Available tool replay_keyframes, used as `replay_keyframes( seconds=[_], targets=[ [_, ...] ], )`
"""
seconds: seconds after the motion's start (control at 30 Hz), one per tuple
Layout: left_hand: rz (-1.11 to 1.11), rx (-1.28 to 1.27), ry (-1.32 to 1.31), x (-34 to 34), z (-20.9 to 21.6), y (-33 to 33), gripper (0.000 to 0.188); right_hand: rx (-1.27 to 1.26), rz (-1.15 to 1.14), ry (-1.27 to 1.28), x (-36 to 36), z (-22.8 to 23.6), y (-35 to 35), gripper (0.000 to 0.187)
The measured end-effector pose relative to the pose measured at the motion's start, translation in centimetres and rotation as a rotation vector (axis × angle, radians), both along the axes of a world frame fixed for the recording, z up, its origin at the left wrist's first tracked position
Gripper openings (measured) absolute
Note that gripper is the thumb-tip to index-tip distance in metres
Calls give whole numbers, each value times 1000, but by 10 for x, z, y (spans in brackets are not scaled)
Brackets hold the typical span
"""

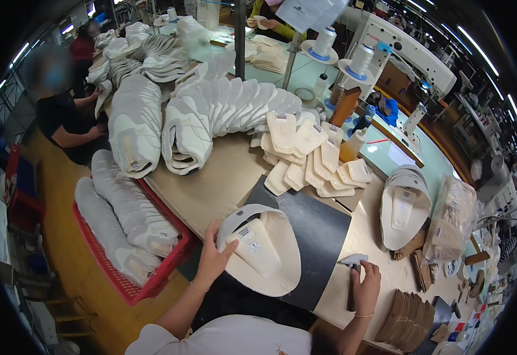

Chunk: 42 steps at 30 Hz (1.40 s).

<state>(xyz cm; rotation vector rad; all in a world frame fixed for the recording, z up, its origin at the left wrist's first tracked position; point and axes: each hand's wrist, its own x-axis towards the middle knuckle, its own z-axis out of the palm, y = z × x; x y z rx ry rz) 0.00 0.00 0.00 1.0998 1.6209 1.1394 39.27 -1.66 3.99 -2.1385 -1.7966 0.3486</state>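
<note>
Shirt (229, 337), hands (212, 257) at shoe upper (289, 239) and tool (351, 291)

Extends left forearm (178, 313) forward from below and left of the white shoe upper (288, 254), slanted toward its left edge. Aligns left wrist (199, 285) nearly straight with the forearm. Sets left hand (212, 260) at the left edge of the upper, gripping with thumb (231, 247) laid over the inner side and fingers (213, 229) along the outer side. Extends right forearm (353, 334) forward from the lower right of the upper. Positions right hand (366, 290) to the right of the upper, well apart from it, fingers bent and pointing forward. Shows both forearms bare.
</note>
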Motion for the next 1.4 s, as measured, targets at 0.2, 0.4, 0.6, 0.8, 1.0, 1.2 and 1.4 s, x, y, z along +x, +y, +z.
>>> replay_keyframes(
  seconds=[0.2,0.4,0.6,0.8,1.0,1.2,1.4],
  targets=[
    [103,-18,-222,-2,2,-22,65,-182,-179,28,33,-41,-21,38],
    [-274,-609,-555,15,22,-49,41,-119,-205,0,37,-59,-14,39],
    [-206,-469,-677,36,8,-33,32,-61,-170,356,-13,0,12,30],
    [-175,-493,-563,36,16,-28,32,167,186,623,-95,67,-12,29],
    [-247,-493,-505,32,8,-25,34,-86,554,172,-118,14,6,24],
    [-204,-519,-481,28,9,-28,32,-63,480,419,-118,37,10,28],
    [-194,-501,-515,28,11,-25,30,-347,619,29,-118,15,25,27]
  ],
)
